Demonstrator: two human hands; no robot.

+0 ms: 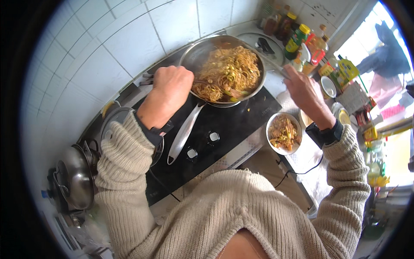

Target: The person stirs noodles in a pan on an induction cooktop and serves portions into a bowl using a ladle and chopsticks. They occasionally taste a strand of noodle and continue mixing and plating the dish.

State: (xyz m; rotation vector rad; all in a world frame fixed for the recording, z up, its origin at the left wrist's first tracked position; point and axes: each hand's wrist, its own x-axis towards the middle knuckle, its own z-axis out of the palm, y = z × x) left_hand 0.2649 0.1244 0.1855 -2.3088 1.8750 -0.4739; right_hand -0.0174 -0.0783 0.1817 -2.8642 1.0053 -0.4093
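Noodles with bean sprouts (237,69) fill much of a steel frying pan (194,53) on the black stovetop. My left hand (173,82) is closed around chopsticks (202,82) whose far ends reach into the noodles. My right hand (304,90) grips the handle of a metal utensil (271,63) that slopes over the pan's right rim; its far end is hard to make out. The pan's own handle (186,136) points toward me with neither hand on it. A white bowl (267,132) of cooked food stands right of the stovetop.
Two white knobs (213,137) sit on the stovetop (233,123). A glass lid (279,48) lies behind the pan, beside sauce bottles (296,40). Steel pots (77,181) stand at the left. A cable (304,173) hangs below the bowl. A tiled wall (129,35) rises behind.
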